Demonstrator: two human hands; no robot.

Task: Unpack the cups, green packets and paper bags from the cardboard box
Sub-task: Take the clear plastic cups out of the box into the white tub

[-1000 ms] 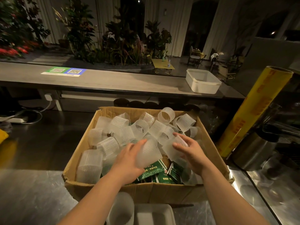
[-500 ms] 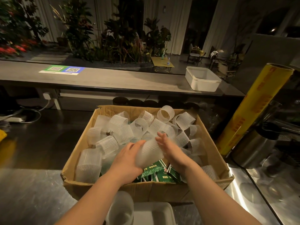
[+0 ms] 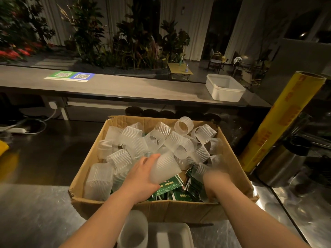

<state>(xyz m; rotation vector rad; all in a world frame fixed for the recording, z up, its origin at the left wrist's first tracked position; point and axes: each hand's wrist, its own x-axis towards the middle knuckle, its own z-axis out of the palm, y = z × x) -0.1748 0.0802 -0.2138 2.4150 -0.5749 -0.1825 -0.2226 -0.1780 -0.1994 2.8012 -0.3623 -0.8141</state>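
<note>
Well, on my feed the left hand point(image 3: 141, 178) has its fingers and thumb curled round a frosted cup point(image 3: 165, 167) with ribbed sides. It holds the cup tilted just above the green packets point(image 3: 168, 189) at the near side of the cardboard box point(image 3: 179, 210). The right hand point(image 3: 215, 181) is down inside the box by its near right corner. It is smeared with motion blur, so I cannot tell whether its fingers are spread or pinching anything.

More loose cups point(image 3: 184, 126) of the same ribbed kind lie piled on their sides across the far half of the box. The packets carry white characters and a scroll border, but the print is too small for me to read.

The box sits on a steel worktop point(image 3: 35, 212). On the grey counter point(image 3: 125, 88) beyond it lies a sticker with two QR codes, one on green point(image 3: 60, 76) and one on blue point(image 3: 81, 76). A yellow roll point(image 3: 284, 122) leans at the right with reddish lettering I cannot make out. A white tub point(image 3: 225, 95) stands on the counter's far right end.
</note>
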